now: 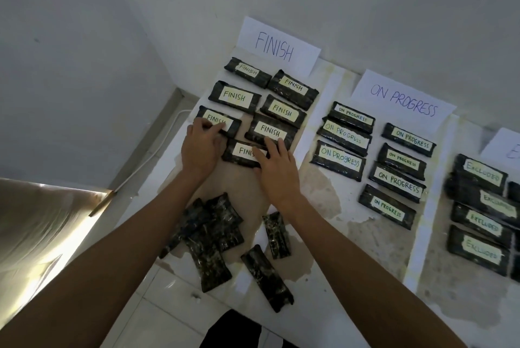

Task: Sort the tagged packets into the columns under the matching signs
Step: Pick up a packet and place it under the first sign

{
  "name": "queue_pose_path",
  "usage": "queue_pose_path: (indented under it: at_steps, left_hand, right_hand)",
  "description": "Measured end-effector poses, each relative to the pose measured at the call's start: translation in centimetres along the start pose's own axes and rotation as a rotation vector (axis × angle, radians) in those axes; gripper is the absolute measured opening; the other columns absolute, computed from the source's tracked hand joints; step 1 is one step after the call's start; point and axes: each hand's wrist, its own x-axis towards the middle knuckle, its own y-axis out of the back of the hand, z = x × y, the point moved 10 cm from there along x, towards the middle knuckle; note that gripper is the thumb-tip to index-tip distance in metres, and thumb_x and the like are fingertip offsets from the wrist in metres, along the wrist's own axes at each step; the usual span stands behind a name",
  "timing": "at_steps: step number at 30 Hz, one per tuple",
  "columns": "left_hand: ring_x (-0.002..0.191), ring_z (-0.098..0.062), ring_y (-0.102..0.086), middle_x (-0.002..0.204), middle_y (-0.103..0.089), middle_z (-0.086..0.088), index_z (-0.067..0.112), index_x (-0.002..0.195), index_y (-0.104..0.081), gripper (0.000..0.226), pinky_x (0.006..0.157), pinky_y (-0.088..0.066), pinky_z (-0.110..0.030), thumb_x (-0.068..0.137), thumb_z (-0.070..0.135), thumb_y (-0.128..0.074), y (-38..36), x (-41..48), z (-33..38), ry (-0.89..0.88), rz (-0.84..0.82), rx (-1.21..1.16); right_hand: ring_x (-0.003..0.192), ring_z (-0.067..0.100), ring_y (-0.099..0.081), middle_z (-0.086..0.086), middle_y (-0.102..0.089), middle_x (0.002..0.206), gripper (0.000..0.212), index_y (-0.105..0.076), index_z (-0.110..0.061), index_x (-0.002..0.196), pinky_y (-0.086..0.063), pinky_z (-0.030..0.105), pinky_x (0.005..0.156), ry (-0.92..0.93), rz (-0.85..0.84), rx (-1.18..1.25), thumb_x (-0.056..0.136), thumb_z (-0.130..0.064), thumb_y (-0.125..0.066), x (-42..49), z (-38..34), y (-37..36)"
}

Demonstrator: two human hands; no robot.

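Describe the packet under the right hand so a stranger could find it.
Find the big handwritten FINISH sign; six tagged packets lie in pairs below it. The seventh packet lies alone at the near end of that column, the end of its tag covered by the right hand.

Both bare forearms stretch forward side by side. The left hand [200, 145] lies palm down, fingers bent at the knuckles; the right hand [277, 169] lies flat, fingers straight and spread.
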Motion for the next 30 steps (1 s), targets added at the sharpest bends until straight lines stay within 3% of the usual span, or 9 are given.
queue_pose_path:
  at_steps: [11, 16, 20, 23, 26, 30]
  left_hand:
    - [0.096, -0.034, -0.05, 0.109, -0.052, -0.018, 0.014, 0.121, -0.062, 0.034, 0.072, -0.049, -0.041, 0.088, 0.01, -0.057, -0.2, 1.2, 0.4, -0.061, -0.018, 0.001]
    - [0.1, -0.038, -0.049, 0.117, -0.049, -0.023, 0.01, 0.126, -0.056, 0.045, 0.077, -0.049, -0.046, 0.081, 0.006, -0.059, 0.2, 0.3, 0.8, -0.1, -0.085, 0.02]
    - [0.104, -0.036, -0.047, 0.117, -0.05, -0.021, 0.011, 0.122, -0.059, 0.038, 0.087, -0.045, -0.043, 0.084, 0.009, -0.058, 1.1, -2.3, 0.2, -0.067, -0.175, -0.047]
    - [0.108, -0.028, -0.047, 0.115, -0.052, -0.013, 0.015, 0.123, -0.058, 0.036, 0.093, -0.04, -0.037, 0.087, 0.013, -0.057, 1.2, -6.1, -1.0, -0.02, -0.317, -0.092]
    - [0.111, -0.023, -0.049, 0.117, -0.053, -0.007, 0.02, 0.123, -0.058, 0.037, 0.094, -0.04, -0.034, 0.086, 0.022, -0.058, 1.6, -10.5, -2.3, 0.014, -0.409, -0.072]
    - [0.11, -0.025, -0.048, 0.119, -0.049, -0.009, 0.022, 0.133, -0.049, 0.067, 0.092, -0.043, -0.034, 0.073, 0.034, -0.075, 1.9, -15.3, -4.0, 0.083, -0.49, -0.035]
  right_hand:
    - [0.144, 0.039, -0.011, 0.015, -0.023, 0.155, 0.043, -0.043, -0.014, 0.138, -0.015, 0.055, 0.116, -0.072, 0.021, 0.026, 0.096, -0.019, -0.048, 0.1, 0.4, 0.4]
    - [0.145, 0.037, -0.006, 0.018, -0.017, 0.156, 0.044, -0.038, -0.013, 0.14, -0.01, 0.051, 0.117, -0.071, -0.009, 0.011, 0.096, -0.013, -0.044, -0.5, -0.3, 0.9]
    - [0.132, 0.037, -0.03, 0.017, -0.037, 0.142, 0.044, -0.044, -0.011, 0.136, -0.031, 0.047, 0.107, 0.044, -0.073, 0.054, 0.092, -0.011, -0.046, -2.2, -3.0, 1.4]
    - [0.118, 0.034, -0.042, 0.014, -0.046, 0.129, 0.047, -0.046, -0.014, 0.134, -0.041, 0.044, 0.096, 0.105, -0.26, 0.185, 0.088, -0.022, -0.056, -3.8, -5.3, -0.1]
    - [0.117, 0.032, -0.04, 0.011, -0.042, 0.13, 0.068, -0.043, -0.019, 0.136, -0.041, 0.043, 0.097, 0.275, -0.434, 0.092, 0.076, -0.035, -0.071, -5.9, -8.4, -2.4]
    - [0.122, 0.031, -0.036, 0.01, -0.032, 0.139, 0.08, -0.037, -0.022, 0.14, -0.035, 0.042, 0.1, 0.4, -0.431, -0.144, 0.072, -0.038, -0.076, -6.8, -9.9, -3.6]
